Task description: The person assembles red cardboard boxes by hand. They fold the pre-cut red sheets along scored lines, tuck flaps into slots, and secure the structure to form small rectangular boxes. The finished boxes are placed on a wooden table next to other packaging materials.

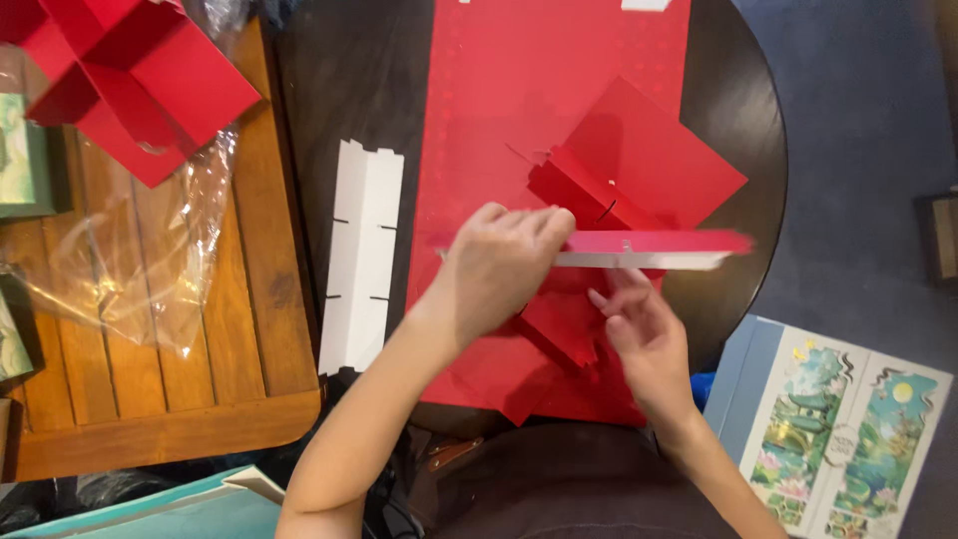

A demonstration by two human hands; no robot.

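My left hand [499, 265] grips a long red cardboard strip [659, 248] with a white underside, held flat and edge-on above a dark round table [743, 130]. My right hand [644, 344] reaches up under the strip, fingers apart and touching its lower edge near folded red card pieces [639, 165]. A large red sheet [509, 110] lies flat on the table beneath both hands.
A white slotted card strip [361, 255] lies left of the red sheet. A wooden slatted table [239, 299] at left holds clear plastic wrap [150, 250] and a red folded box insert [130, 80]. An illustrated box [843, 419] lies at lower right, a teal box [170, 509] at lower left.
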